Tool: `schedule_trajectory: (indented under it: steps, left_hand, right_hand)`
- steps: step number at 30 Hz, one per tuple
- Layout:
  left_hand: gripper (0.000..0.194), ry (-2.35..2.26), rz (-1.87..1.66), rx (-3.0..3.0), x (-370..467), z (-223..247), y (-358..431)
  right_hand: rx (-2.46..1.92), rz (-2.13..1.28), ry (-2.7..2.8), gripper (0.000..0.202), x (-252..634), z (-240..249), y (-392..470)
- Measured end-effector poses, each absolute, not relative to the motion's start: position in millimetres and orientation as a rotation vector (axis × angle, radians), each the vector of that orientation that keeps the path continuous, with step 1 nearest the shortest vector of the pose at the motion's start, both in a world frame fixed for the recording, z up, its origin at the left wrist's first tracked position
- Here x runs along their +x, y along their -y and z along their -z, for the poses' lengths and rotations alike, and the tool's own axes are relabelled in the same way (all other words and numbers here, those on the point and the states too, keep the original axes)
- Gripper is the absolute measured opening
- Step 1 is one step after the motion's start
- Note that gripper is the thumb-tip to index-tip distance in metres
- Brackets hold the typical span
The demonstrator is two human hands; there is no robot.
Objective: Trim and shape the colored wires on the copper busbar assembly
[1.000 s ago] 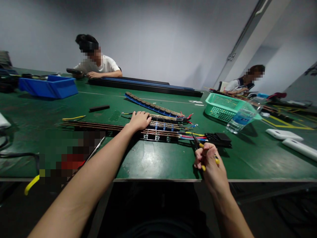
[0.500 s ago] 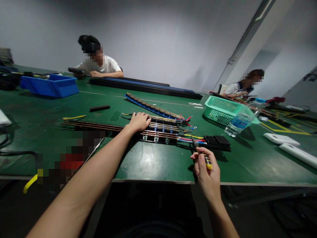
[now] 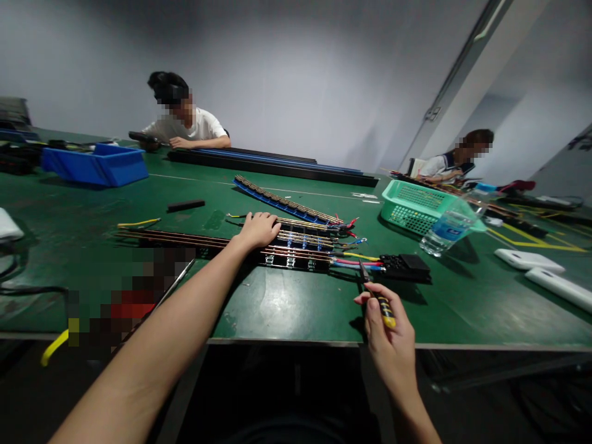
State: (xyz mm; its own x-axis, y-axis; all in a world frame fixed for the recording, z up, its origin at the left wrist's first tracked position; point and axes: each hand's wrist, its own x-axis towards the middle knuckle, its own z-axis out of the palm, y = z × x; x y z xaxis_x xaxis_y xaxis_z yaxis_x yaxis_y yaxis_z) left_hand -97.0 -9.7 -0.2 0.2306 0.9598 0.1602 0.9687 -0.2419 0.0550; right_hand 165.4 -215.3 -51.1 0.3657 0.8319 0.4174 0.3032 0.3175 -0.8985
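My left hand (image 3: 259,230) lies over a set of long black strips with copper-coloured rods (image 3: 300,251), its fingers laid across them toward the far side. Red, blue and yellow wires (image 3: 354,261) run from the strips' right end to a black end block (image 3: 407,267). Yellow-and-black-handled pliers (image 3: 385,312) are gripped in my right hand (image 3: 388,327), which is closed around the handles. Their dark jaws point away from me, close to the wires; whether they touch is hard to tell.
Behind lies a blue strip with metal rods (image 3: 282,200). A green basket (image 3: 407,209) and a water bottle (image 3: 444,231) stand to the right. At left is a blue bin (image 3: 104,165). Two people sit across the green table (image 3: 287,308), beyond long black rails (image 3: 272,166).
My right hand has shifted slightly right and toward me, and the pliers' handles have turned a little. The left hand keeps its place on the strips.
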Motion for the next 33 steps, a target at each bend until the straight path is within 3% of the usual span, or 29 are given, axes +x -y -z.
schedule_trajectory:
  steps: [5, 9, 14, 19, 23, 33]
  left_hand:
    - [0.050, 1.885, 0.267, -2.417, -97.7, 2.5, 8.8]
    - [0.050, 1.881, 0.283, -2.423, -98.5, 3.9, 7.4]
    - [0.048, 1.892, 0.319, -2.431, -98.7, 3.9, 7.4]
    - [0.049, 1.896, 0.297, -2.431, -98.3, 2.8, 8.5]
    - [0.048, 1.905, 0.288, -2.431, -98.2, 1.2, 9.4]
    - [0.048, 1.905, 0.272, -2.409, -96.9, 0.1, 9.4]
  right_hand:
    - [-1.192, -0.534, 1.137, 0.036, 169.1, 46.6, 249.8]
    - [-1.013, -0.572, 1.045, 0.030, 173.6, 16.5, 253.2]
    - [-0.814, -0.593, 1.140, 0.033, 186.6, -36.2, 179.3]
    - [-0.980, -0.846, 1.082, 0.036, 195.2, -70.9, 86.2]
    - [-1.122, -0.968, 0.973, 0.034, 202.0, -65.7, 57.3]
    - [-1.010, -1.025, 0.958, 0.043, 202.1, -47.4, 68.4]
